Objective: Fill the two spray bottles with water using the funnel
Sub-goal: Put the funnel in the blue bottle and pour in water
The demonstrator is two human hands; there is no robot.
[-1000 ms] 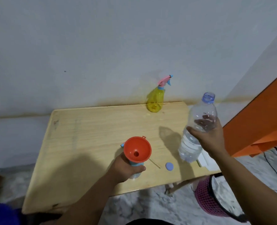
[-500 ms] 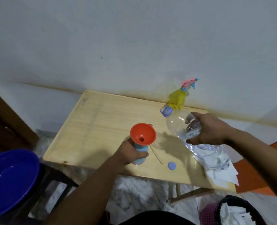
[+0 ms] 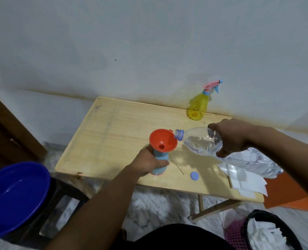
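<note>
An orange funnel [image 3: 162, 140] sits in the neck of a light blue spray bottle [image 3: 160, 163] standing on the wooden table [image 3: 113, 130]. My left hand [image 3: 148, 163] is wrapped around that bottle. My right hand [image 3: 230, 137] grips a large clear water bottle [image 3: 200, 142], tipped nearly flat with its open mouth resting on the funnel's right rim. A yellow spray bottle [image 3: 199, 107] with a pink and blue trigger head stands at the table's far edge by the wall.
A blue bottle cap [image 3: 194, 175] and a thin stick [image 3: 179, 167] lie near the front edge. White papers [image 3: 243, 181] cover the right corner. A blue basin [image 3: 14, 197] sits low on the left, a pink bin [image 3: 257, 231] low on the right.
The water bottle went from upright at the right to tipped over, its mouth now on the funnel rim. The camera view swung left. My left hand stayed on the blue bottle.
</note>
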